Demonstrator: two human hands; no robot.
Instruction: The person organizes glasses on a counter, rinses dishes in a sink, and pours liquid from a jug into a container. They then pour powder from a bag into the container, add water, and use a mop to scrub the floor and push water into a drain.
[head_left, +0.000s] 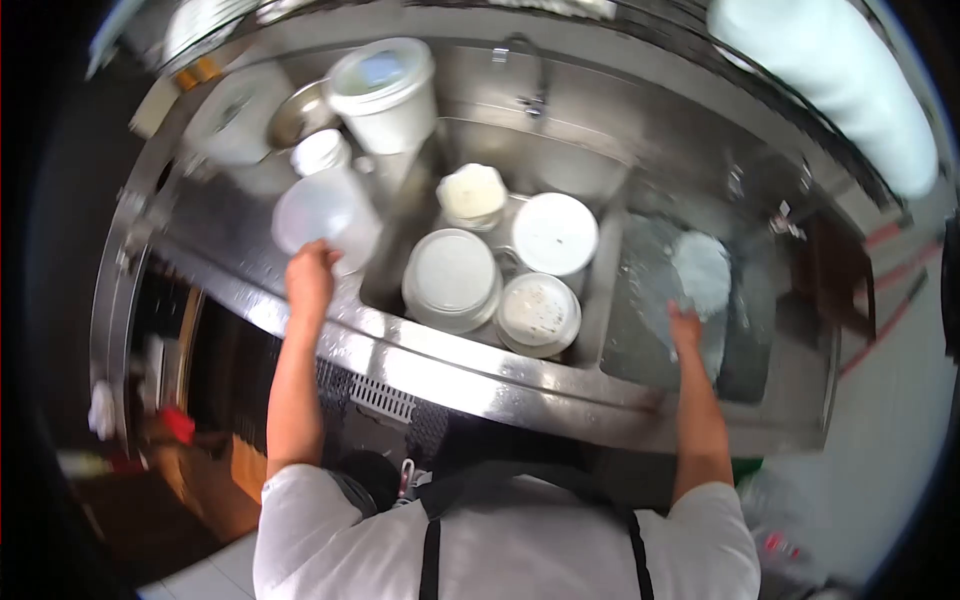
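Note:
My left hand is closed on the rim of a translucent plastic tub, tilted over the steel counter left of the sinks. In the water of the right basin, my right hand closes at the lower edge of a pale, whitish piece; whether it is a cloth or plastic cannot be made out. Inside the middle basin stand several white containers, among them a large lidded tub, a round white lid, a speckled-topped tub and a cream-topped container.
A big white bucket, a metal bowl, a small white tub and a clear container crowd the left counter. The faucet rises behind the middle basin. A dark brown box-like thing stands at the right edge.

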